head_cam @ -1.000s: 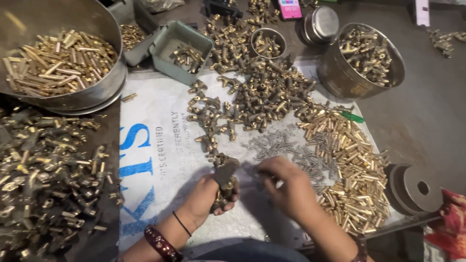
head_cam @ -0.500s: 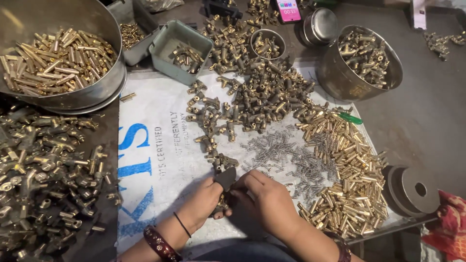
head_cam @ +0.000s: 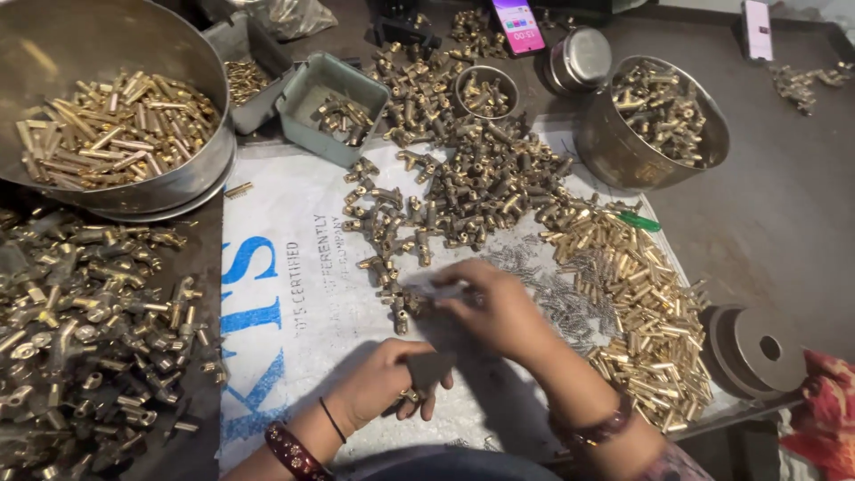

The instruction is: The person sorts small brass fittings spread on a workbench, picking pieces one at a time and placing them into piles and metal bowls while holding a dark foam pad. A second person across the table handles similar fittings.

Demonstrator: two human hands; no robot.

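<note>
My left hand (head_cam: 387, 387) rests low on the white printed sack (head_cam: 285, 294), closed around a small dark flat piece with a brass fitting under the fingers. My right hand (head_cam: 494, 307) reaches across to the left, its fingertips pinching a small pale part beside the trail of brass T-shaped fittings (head_cam: 392, 258). A heap of the same fittings (head_cam: 481, 183) lies beyond it. Brass tubes (head_cam: 637, 303) and small silvery springs (head_cam: 557, 294) lie just right of my right hand.
A large steel basin of brass tubes (head_cam: 116, 134) sits far left, a steel pot of fittings (head_cam: 655, 120) far right. Green trays (head_cam: 329, 107), a small bowl (head_cam: 485, 89), a phone (head_cam: 519, 20) and a heap of brass parts (head_cam: 80, 330) surround the sack. A grey disc (head_cam: 757, 347) lies right.
My right hand left the left hand and reached forward-left to the row of brass fittings. My left hand lowered slightly with its piece still in it.
</note>
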